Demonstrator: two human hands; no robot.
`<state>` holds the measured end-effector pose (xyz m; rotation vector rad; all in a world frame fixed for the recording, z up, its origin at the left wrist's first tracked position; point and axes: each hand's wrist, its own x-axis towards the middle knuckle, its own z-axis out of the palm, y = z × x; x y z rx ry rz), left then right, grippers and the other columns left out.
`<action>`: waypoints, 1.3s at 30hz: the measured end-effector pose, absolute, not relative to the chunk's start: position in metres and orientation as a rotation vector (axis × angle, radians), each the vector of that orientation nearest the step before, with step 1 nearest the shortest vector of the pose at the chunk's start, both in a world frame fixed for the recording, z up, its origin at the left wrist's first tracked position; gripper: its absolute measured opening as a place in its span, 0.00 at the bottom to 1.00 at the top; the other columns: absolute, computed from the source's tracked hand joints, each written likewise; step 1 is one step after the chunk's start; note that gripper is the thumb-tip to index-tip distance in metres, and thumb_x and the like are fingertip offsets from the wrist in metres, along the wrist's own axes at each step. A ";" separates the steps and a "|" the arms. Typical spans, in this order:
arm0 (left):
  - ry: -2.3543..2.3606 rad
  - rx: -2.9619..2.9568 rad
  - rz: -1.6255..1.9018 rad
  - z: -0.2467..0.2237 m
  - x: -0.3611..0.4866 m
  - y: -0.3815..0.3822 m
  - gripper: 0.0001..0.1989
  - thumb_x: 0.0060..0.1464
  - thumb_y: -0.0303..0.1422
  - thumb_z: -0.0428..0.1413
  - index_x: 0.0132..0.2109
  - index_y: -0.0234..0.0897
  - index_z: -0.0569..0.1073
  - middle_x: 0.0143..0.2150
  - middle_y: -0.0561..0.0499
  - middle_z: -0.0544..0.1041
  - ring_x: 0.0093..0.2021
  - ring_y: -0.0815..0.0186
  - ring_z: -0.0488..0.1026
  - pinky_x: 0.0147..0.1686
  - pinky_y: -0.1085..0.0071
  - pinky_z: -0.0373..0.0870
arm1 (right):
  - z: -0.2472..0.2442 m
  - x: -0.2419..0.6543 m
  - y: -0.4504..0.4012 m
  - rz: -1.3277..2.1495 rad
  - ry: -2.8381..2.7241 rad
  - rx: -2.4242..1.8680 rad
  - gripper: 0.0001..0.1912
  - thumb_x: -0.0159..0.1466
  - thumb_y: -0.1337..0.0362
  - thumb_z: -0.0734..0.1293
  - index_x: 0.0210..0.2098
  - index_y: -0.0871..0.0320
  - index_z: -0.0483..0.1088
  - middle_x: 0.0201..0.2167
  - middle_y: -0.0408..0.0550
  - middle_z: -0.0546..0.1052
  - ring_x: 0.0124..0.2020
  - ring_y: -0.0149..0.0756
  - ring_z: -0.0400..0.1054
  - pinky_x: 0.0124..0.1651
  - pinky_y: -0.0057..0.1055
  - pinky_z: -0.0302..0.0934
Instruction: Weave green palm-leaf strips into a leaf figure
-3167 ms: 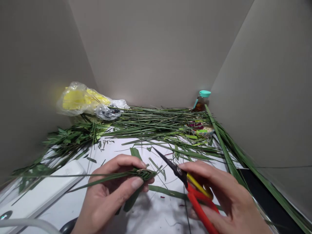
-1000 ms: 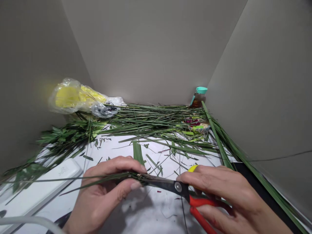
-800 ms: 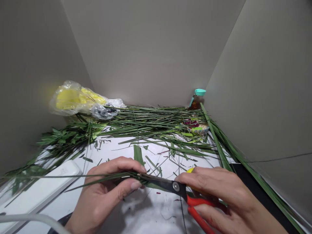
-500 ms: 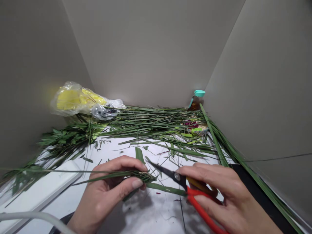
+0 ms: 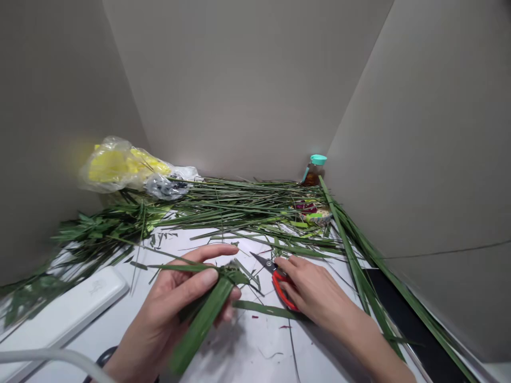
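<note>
My left hand [image 5: 162,303] pinches a woven green leaf piece [image 5: 233,275] between thumb and fingers, its index finger stretched out above. From this piece a broad leaf strip [image 5: 202,330] hangs toward me, and thin strips run off to the left. My right hand [image 5: 315,287] has its fingers on the red handle of the scissors [image 5: 276,275]. They are low over the table, black blades pointing up and left, apart from the leaf piece. Another flat leaf strip [image 5: 267,309] stretches between the two hands.
Long green leaves [image 5: 231,205] lie piled along the back. Behind them stands a teal-capped bottle [image 5: 313,171], and a plastic bag with yellow contents [image 5: 115,165] is at back left. A white power strip [image 5: 80,303] and its cable lie near left; a black flat object [image 5: 403,308] lies right.
The scissors have moved away from the leaf piece, down toward the table. My left hand has turned the leaf piece, so its broad strip now hangs toward me.
</note>
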<state>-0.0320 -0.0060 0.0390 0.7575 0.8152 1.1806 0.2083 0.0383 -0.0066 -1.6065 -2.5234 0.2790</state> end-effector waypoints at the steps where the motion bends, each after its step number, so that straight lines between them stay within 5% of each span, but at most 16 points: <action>1: 0.808 0.739 1.167 0.038 -0.032 -0.004 0.16 0.51 0.36 0.68 0.48 0.41 0.84 0.25 0.45 0.85 0.22 0.66 0.78 0.25 0.77 0.74 | -0.007 0.208 0.038 0.281 -2.528 -1.606 0.10 0.68 0.72 0.62 0.42 0.57 0.74 0.35 0.52 0.77 0.34 0.45 0.73 0.33 0.34 0.57; 6: 0.795 0.679 1.105 0.034 -0.027 0.003 0.17 0.51 0.33 0.68 0.49 0.36 0.83 0.24 0.43 0.84 0.20 0.67 0.77 0.21 0.78 0.72 | -0.008 0.209 0.039 0.304 -2.471 -1.557 0.10 0.68 0.73 0.62 0.40 0.58 0.75 0.34 0.53 0.76 0.35 0.46 0.72 0.36 0.36 0.61; 9: 0.816 0.646 1.082 0.034 -0.022 0.005 0.15 0.51 0.31 0.68 0.47 0.34 0.84 0.25 0.43 0.84 0.20 0.68 0.77 0.20 0.79 0.71 | 0.000 0.211 0.036 0.340 -2.357 -1.438 0.11 0.70 0.69 0.63 0.50 0.57 0.73 0.43 0.54 0.77 0.44 0.45 0.72 0.45 0.38 0.64; 14: 0.845 0.615 1.061 0.030 -0.017 0.006 0.14 0.52 0.29 0.67 0.48 0.33 0.84 0.30 0.42 0.86 0.25 0.65 0.80 0.25 0.77 0.75 | 0.021 0.208 0.016 0.539 -2.166 -1.122 0.21 0.69 0.59 0.67 0.61 0.47 0.64 0.55 0.45 0.75 0.50 0.35 0.72 0.52 0.29 0.66; 18: 0.821 0.613 1.041 0.022 -0.014 0.005 0.09 0.54 0.31 0.66 0.43 0.35 0.85 0.33 0.44 0.87 0.26 0.65 0.80 0.29 0.74 0.77 | 0.024 0.196 0.006 0.725 -2.123 -0.910 0.38 0.62 0.68 0.73 0.66 0.39 0.57 0.65 0.39 0.67 0.64 0.34 0.63 0.65 0.29 0.58; 24: 0.793 0.616 1.020 0.020 -0.014 0.003 0.16 0.61 0.42 0.59 0.46 0.36 0.85 0.34 0.43 0.87 0.32 0.57 0.82 0.35 0.66 0.79 | 0.017 0.186 0.007 0.807 -2.030 -0.847 0.29 0.65 0.73 0.69 0.61 0.43 0.67 0.60 0.41 0.72 0.61 0.32 0.65 0.65 0.27 0.56; 31: 0.742 0.627 0.998 0.027 -0.014 0.005 0.25 0.59 0.49 0.57 0.45 0.30 0.85 0.40 0.36 0.87 0.35 0.52 0.83 0.37 0.63 0.80 | 0.017 0.193 0.020 1.375 -1.576 -0.951 0.13 0.62 0.67 0.72 0.47 0.55 0.78 0.46 0.47 0.80 0.42 0.37 0.73 0.45 0.33 0.66; 35: 0.845 0.648 0.999 0.029 -0.014 0.005 0.23 0.56 0.49 0.60 0.43 0.32 0.85 0.38 0.34 0.87 0.30 0.55 0.81 0.29 0.65 0.80 | 0.010 0.201 0.030 1.539 -1.365 -0.919 0.15 0.64 0.57 0.72 0.48 0.55 0.77 0.36 0.46 0.82 0.36 0.34 0.74 0.42 0.31 0.65; 39: 1.132 0.960 1.127 0.026 -0.015 0.004 0.19 0.53 0.48 0.62 0.40 0.36 0.84 0.26 0.46 0.82 0.21 0.63 0.72 0.18 0.71 0.70 | 0.008 0.207 0.037 1.635 -1.167 -0.866 0.16 0.61 0.54 0.74 0.45 0.55 0.77 0.34 0.45 0.82 0.35 0.31 0.76 0.44 0.31 0.66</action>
